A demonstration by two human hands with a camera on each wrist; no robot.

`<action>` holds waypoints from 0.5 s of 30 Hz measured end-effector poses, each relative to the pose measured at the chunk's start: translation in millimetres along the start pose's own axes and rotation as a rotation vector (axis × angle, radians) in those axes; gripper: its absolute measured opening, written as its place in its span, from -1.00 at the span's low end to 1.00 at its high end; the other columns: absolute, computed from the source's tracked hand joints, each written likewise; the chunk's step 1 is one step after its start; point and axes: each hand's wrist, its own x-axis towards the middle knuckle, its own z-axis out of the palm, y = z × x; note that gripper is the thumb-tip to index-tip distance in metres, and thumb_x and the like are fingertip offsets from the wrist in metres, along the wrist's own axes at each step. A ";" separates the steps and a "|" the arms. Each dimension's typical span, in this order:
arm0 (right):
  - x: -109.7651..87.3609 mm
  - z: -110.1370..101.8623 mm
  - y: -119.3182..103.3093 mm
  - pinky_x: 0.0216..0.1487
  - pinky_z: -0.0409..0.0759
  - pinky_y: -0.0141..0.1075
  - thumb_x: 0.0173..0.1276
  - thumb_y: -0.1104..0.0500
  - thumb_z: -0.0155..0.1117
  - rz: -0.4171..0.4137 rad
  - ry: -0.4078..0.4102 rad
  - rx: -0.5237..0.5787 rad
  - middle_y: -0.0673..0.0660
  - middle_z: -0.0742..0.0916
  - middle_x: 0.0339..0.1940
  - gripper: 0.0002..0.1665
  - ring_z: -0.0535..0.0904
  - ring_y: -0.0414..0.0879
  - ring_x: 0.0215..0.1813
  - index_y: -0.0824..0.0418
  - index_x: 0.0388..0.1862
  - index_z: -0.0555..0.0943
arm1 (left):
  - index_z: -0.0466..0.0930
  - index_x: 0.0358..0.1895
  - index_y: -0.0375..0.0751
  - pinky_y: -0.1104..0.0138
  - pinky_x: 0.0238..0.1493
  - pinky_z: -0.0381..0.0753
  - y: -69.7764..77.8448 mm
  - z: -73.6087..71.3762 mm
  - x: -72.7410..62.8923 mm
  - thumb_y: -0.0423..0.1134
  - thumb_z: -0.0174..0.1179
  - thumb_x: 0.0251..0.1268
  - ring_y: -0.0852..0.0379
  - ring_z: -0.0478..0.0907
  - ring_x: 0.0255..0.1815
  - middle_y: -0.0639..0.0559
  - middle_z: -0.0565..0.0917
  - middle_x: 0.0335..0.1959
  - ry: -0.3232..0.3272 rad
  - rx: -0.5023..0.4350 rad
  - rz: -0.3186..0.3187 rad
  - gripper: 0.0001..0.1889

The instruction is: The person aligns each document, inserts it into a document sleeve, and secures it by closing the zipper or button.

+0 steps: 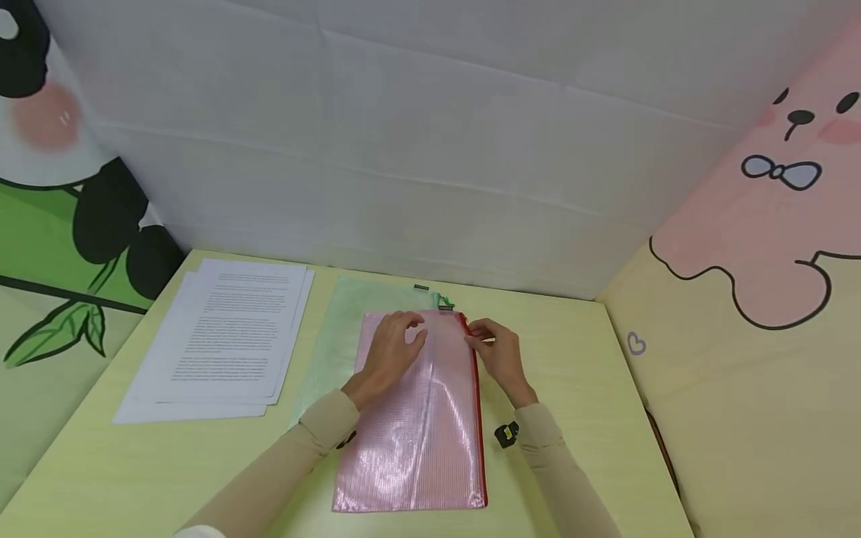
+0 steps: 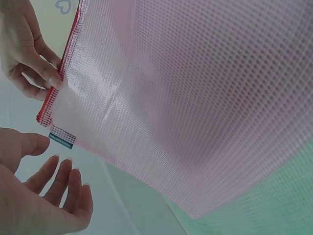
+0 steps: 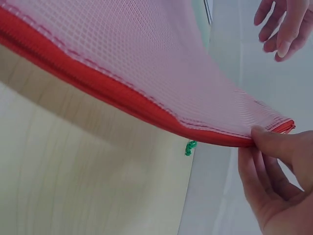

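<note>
A pink mesh zipper pouch with a red zipper along its right side lies partly over a green mesh pouch. With thumb and fingers, my right hand pinches the zipper edge near the far right corner, and that edge bows up above the table in the right wrist view. My left hand hovers over the far left part of the pink pouch, fingers loosely curved around nothing. In the left wrist view, the left hand's fingertips are apart from the pouch, close to its small dark tag.
Printed paper sheets lie stacked on the left of the pale yellow table. A green cord sticks out beyond the pink pouch's far edge. White cloth hangs behind the table, with cartoon-patterned walls at both sides.
</note>
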 end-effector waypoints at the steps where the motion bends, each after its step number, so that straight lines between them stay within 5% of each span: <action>1: -0.7 -0.8 -1.1 -0.11 0.75 -0.14 0.31 0.36 0.46 -0.006 0.000 0.011 0.17 0.78 -0.25 -0.84 0.71 0.05 -0.17 0.30 -0.14 0.73 | 0.69 -0.04 -0.38 0.03 0.01 0.58 0.7 0.0 1.3 -0.35 0.32 0.38 -0.17 0.59 -0.06 -0.21 0.71 -0.14 0.003 -0.003 0.001 -0.81; 15: -6.6 -6.2 -6.9 -0.09 0.75 -0.13 0.33 0.35 0.45 -0.163 -0.029 0.015 0.13 0.79 -0.16 -0.79 0.74 0.00 -0.13 0.24 -0.06 0.74 | 0.73 -0.01 -0.33 -0.03 0.09 0.56 10.2 -1.9 15.8 -0.33 0.40 0.30 -0.20 0.57 0.00 -0.22 0.72 -0.06 0.032 -0.041 0.103 -0.76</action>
